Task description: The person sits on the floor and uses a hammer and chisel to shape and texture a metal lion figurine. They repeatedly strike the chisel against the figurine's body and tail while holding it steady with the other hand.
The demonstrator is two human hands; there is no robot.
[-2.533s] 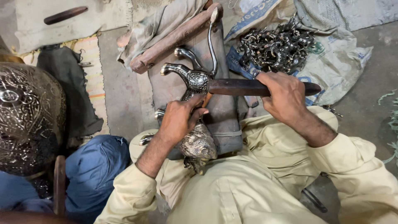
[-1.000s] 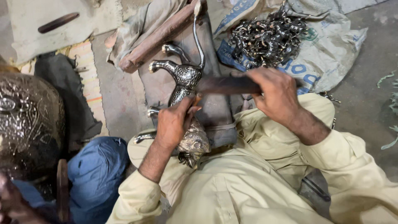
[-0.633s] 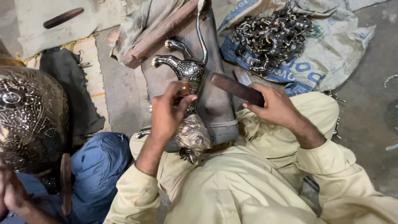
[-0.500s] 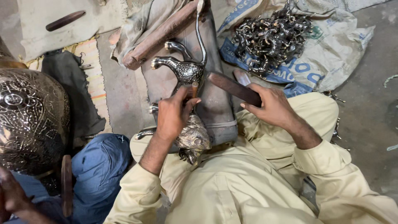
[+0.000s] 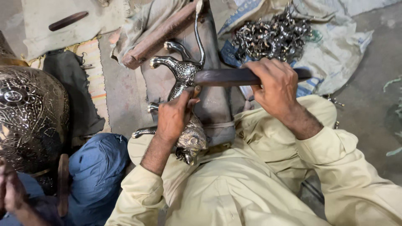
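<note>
Head view: bare concrete floor, sacking with a heap of metal castings ahead. My left hand pinches a small punch against the metal figurine, which lies on a padded block across my lap, long axis running away from me, legs pointing left. My right hand, just right of it, grips a dark bar lying crosswise, its tip touching the figurine.

Soft, even daylight; sharp focus; glints on metal.
</note>
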